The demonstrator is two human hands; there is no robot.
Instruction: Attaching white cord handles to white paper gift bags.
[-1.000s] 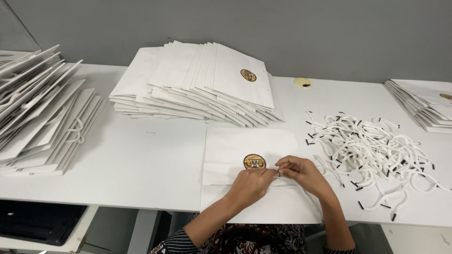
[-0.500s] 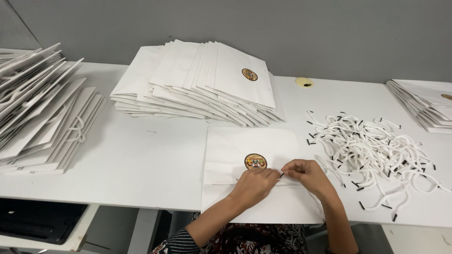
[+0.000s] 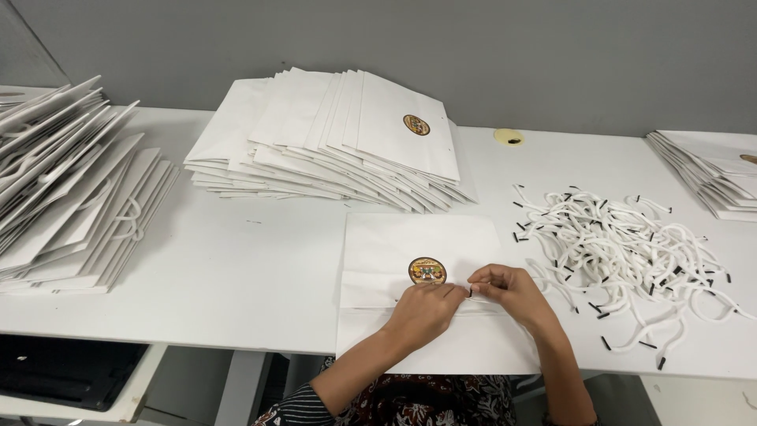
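A flat white paper bag (image 3: 410, 244) with a round gold sticker (image 3: 426, 270) lies in front of me on the white table (image 3: 260, 276). My left hand (image 3: 426, 309) and my right hand (image 3: 509, 288) meet over the bag's lower half, just right of the sticker. The fingertips of both pinch a thin white cord with a black tip (image 3: 471, 292) against the bag. Most of that cord is hidden under my hands.
A fanned stack of white bags (image 3: 331, 142) lies behind. Another pile with cord handles (image 3: 71, 197) fills the left side, and a third stack (image 3: 714, 170) sits at the far right. Several loose white cords (image 3: 631, 252) lie in a heap to the right. A small yellow disc (image 3: 509, 137) lies near the wall.
Both hands have stayed on the bag and shifted only slightly, with the fingertips drawn closer together beside the sticker.
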